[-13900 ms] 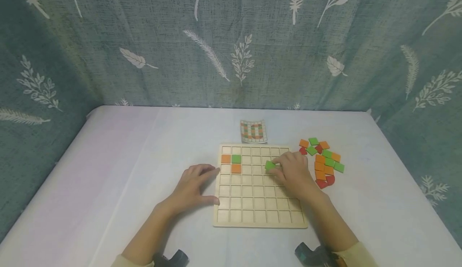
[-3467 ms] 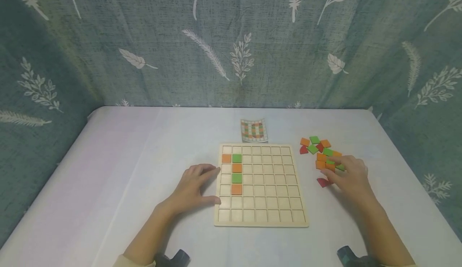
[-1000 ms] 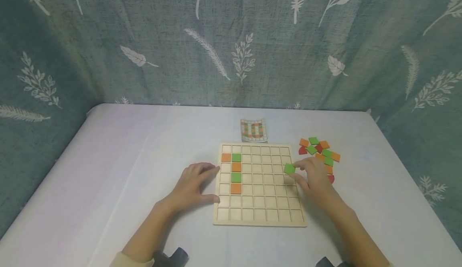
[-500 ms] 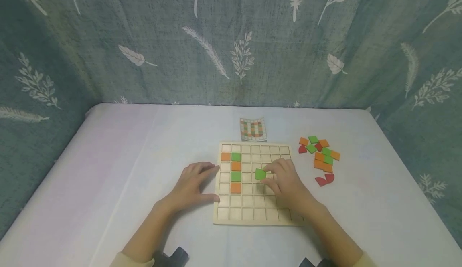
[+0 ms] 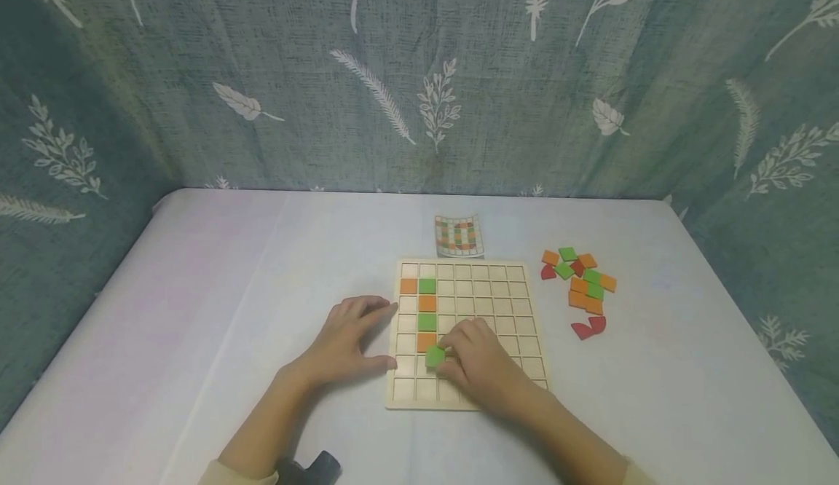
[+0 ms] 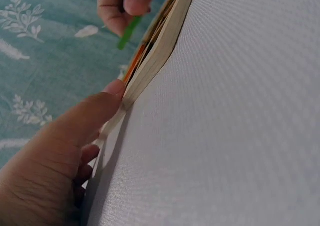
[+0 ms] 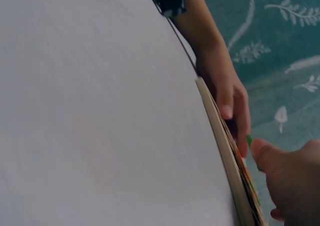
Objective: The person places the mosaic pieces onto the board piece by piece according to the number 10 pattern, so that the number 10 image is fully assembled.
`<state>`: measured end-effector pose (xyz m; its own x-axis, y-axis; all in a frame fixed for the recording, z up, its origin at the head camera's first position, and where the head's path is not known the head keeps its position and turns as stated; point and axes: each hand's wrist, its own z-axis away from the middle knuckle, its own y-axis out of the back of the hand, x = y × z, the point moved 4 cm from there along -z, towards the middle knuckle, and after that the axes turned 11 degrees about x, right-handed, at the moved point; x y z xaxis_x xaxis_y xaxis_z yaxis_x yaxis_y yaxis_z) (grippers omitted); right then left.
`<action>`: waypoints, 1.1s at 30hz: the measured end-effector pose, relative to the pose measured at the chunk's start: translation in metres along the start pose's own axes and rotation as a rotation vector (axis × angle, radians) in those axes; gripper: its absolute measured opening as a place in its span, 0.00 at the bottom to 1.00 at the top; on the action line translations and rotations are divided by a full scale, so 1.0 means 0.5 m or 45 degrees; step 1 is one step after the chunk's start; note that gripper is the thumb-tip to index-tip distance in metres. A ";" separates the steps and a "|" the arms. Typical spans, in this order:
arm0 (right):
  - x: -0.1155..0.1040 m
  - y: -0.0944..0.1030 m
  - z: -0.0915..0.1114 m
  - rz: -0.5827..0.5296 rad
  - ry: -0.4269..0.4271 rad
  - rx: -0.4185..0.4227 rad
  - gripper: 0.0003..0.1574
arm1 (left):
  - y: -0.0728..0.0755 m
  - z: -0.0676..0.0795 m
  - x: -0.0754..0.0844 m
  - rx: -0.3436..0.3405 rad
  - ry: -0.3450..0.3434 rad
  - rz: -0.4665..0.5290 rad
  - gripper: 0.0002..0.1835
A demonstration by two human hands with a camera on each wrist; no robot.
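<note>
My right hand (image 5: 481,365) pinches a green square tile (image 5: 435,357) between thumb and fingertips, tilted over the lower left part of the wooden grid board (image 5: 491,326). The left wrist view shows this green tile (image 6: 129,33) edge-on, just above the board's surface. My left hand (image 5: 347,336) rests at the board's left edge, thumb and fingertips touching the rim with the fingers spread. In the board's second column, green and orange tiles alternate downward, the lowest orange tile (image 5: 426,341) lying right beside the held one. Another orange tile (image 5: 408,286) sits in the first column.
Right of the board lies a loose pile of orange, green and red pieces, among them an orange tile (image 5: 579,285) and red rounded pieces (image 5: 582,331). A small pattern card (image 5: 459,236) stands behind the board on the white table (image 5: 295,252). A leaf-patterned curtain (image 5: 295,150) encloses the table.
Over the last second my right hand carries the green tile left and toward me, from the board's right side to its second column. Earlier, green and orange tiles were added there. My left hand stays put.
</note>
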<state>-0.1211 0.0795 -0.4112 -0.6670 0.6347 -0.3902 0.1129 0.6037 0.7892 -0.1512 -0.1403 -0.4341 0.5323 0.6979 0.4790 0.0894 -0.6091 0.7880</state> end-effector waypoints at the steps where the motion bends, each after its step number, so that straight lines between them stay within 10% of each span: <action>1: -0.003 -0.003 0.001 0.021 0.038 0.009 0.16 | 0.000 0.001 0.000 -0.003 0.000 -0.002 0.41; 9: -0.010 -0.017 0.003 0.174 0.161 0.018 0.17 | 0.004 -0.001 0.004 -0.015 0.009 0.032 0.41; 33: 0.006 -0.013 0.013 -0.154 -0.273 0.002 0.12 | -0.003 0.000 0.000 -0.007 0.006 0.010 0.41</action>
<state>-0.1188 0.0807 -0.4207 -0.5040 0.6456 -0.5738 0.0431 0.6823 0.7298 -0.1515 -0.1394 -0.4354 0.5288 0.6949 0.4874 0.0802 -0.6125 0.7864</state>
